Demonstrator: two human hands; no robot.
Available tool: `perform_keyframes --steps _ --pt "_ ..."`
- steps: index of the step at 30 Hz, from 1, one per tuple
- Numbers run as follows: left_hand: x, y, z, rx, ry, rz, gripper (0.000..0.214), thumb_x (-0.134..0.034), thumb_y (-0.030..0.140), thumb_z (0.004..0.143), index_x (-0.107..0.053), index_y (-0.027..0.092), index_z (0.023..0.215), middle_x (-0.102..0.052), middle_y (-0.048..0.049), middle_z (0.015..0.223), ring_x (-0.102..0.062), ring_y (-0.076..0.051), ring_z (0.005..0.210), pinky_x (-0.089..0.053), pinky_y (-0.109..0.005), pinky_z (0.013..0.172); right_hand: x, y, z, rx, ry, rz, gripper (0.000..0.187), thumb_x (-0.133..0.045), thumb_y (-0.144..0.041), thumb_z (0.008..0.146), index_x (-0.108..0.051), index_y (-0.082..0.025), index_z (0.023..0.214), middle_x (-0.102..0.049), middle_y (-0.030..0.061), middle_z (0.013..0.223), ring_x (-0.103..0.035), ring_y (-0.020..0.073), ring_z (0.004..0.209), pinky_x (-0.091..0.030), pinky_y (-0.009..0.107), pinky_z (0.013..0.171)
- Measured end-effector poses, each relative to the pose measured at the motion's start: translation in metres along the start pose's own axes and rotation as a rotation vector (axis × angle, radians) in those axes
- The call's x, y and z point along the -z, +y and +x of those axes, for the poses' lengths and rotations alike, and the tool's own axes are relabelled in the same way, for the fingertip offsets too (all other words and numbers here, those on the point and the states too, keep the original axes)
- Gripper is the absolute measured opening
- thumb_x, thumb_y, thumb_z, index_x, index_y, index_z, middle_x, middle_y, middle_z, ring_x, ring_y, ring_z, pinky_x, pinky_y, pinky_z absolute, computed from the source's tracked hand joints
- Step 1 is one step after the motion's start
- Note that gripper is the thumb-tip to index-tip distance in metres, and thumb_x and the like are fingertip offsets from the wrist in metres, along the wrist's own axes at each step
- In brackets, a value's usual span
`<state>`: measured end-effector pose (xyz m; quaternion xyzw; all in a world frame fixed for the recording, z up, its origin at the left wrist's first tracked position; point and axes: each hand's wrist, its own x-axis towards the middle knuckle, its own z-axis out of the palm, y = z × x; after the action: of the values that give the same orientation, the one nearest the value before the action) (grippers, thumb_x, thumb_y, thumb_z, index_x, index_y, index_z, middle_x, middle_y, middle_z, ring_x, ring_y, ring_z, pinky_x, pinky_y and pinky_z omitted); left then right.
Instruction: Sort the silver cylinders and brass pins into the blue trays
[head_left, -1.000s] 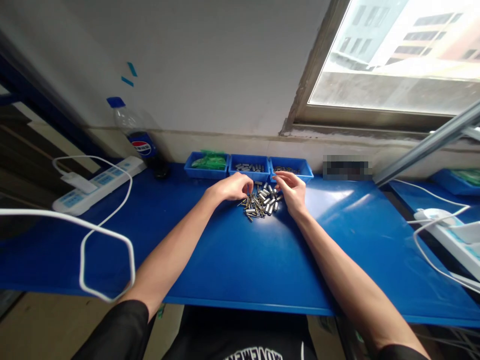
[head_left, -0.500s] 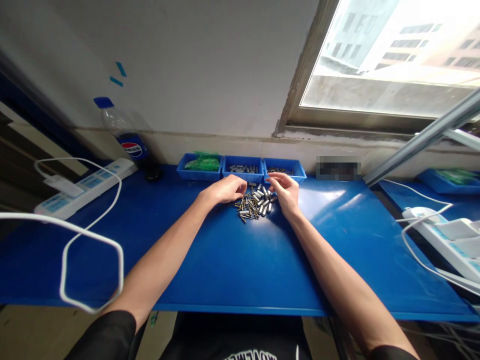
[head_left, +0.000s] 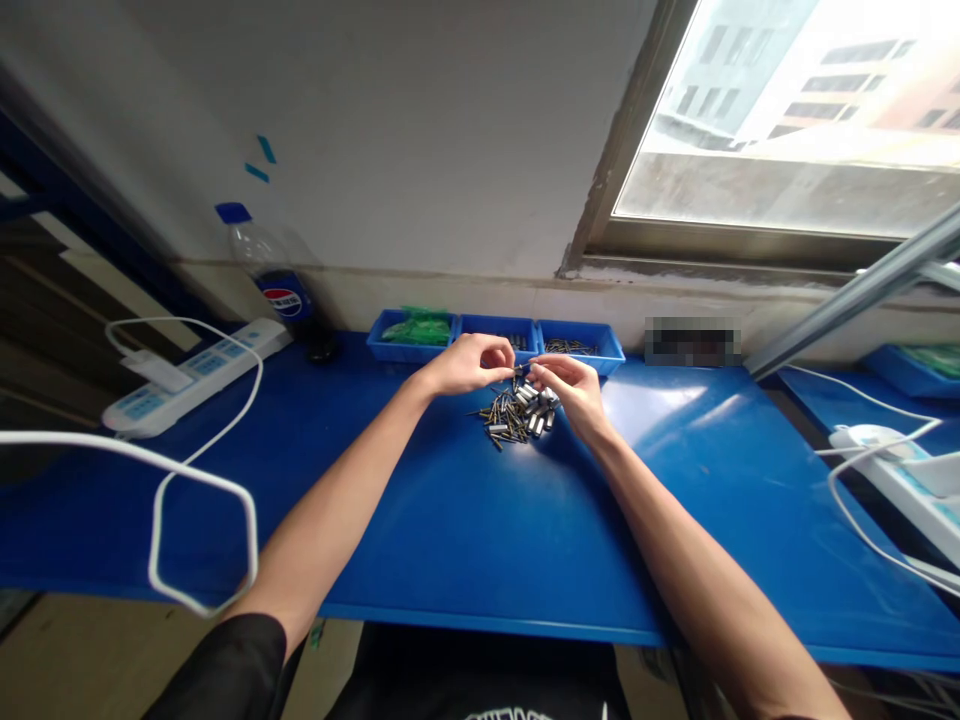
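A heap of small metal parts (head_left: 517,415), silver cylinders and thin pins, lies on the blue table (head_left: 465,510). My left hand (head_left: 466,364) and my right hand (head_left: 564,386) are raised just above the heap, fingertips meeting. Both pinch a small metal piece (head_left: 523,371) between them. Which hand carries which part is too small to tell.
Three small blue bins (head_left: 495,338) stand behind the heap against the wall, the left one with green pieces. A Pepsi bottle (head_left: 271,278) and a white power strip (head_left: 196,375) with a looping cable sit at left. Another power strip (head_left: 900,470) lies at right.
Both hands have lifted off the heap and come together, now pinching a small piece between their fingertips above it.
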<state>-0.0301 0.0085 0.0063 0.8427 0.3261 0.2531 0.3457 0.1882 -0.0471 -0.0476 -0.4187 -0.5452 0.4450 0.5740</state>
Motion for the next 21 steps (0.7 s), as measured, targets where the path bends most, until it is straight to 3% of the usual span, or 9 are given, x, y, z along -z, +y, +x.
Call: perform_keyframes --steps 9,13,15,18,21 --pt "-0.003 0.005 -0.002 0.053 -0.043 0.056 0.016 -0.068 0.03 0.083 -0.073 0.016 0.091 -0.077 -0.0042 0.084 -0.071 -0.017 0.079 -0.052 -0.024 0.071 -0.002 0.004 0.0 -0.061 -0.034 0.094 0.027 -0.088 -0.04 0.074 -0.081 -0.022 0.094 -0.077 0.0028 0.08 -0.068 0.0175 0.071 -0.055 0.034 0.076" --pt "0.004 0.009 -0.005 0.131 -0.136 0.22 0.018 -0.072 0.03 0.078 -0.073 0.018 0.091 -0.076 -0.0034 0.081 -0.068 -0.017 0.072 -0.048 -0.024 0.064 0.0 0.005 0.003 0.013 0.139 0.043 0.03 -0.086 -0.044 0.076 -0.08 -0.022 0.096 -0.08 0.0054 0.09 -0.072 0.021 0.078 -0.058 0.039 0.082" --pt "0.007 0.007 -0.008 0.182 -0.256 0.293 0.019 -0.076 0.023 0.07 -0.073 0.019 0.089 -0.075 -0.0019 0.078 -0.067 -0.017 0.068 -0.047 -0.024 0.061 0.003 0.007 0.005 0.081 0.242 0.022 0.035 -0.084 -0.044 0.077 -0.078 -0.023 0.105 -0.08 0.0081 0.106 -0.075 0.0243 0.093 -0.058 0.042 0.09" --pt "0.006 0.004 -0.01 0.25 -0.373 0.331 0.027 -0.076 0.011 0.059 -0.072 0.02 0.084 -0.073 0.0007 0.072 -0.065 -0.016 0.062 -0.043 -0.023 0.054 0.009 0.01 0.009 0.125 0.292 -0.022 0.047 -0.082 -0.044 0.078 -0.072 -0.024 0.119 -0.076 0.0106 0.124 -0.072 0.0273 0.113 -0.056 0.046 0.1" --pt "0.002 0.003 -0.011 0.27 -0.359 0.319 0.03 -0.07 0.003 0.055 -0.071 0.02 0.079 -0.07 0.0025 0.065 -0.063 -0.016 0.056 -0.04 -0.023 0.05 0.011 0.011 0.009 0.094 0.303 -0.057 0.047 -0.079 -0.046 0.079 -0.07 -0.023 0.119 -0.077 0.0115 0.119 -0.074 0.0263 0.102 -0.059 0.044 0.092"
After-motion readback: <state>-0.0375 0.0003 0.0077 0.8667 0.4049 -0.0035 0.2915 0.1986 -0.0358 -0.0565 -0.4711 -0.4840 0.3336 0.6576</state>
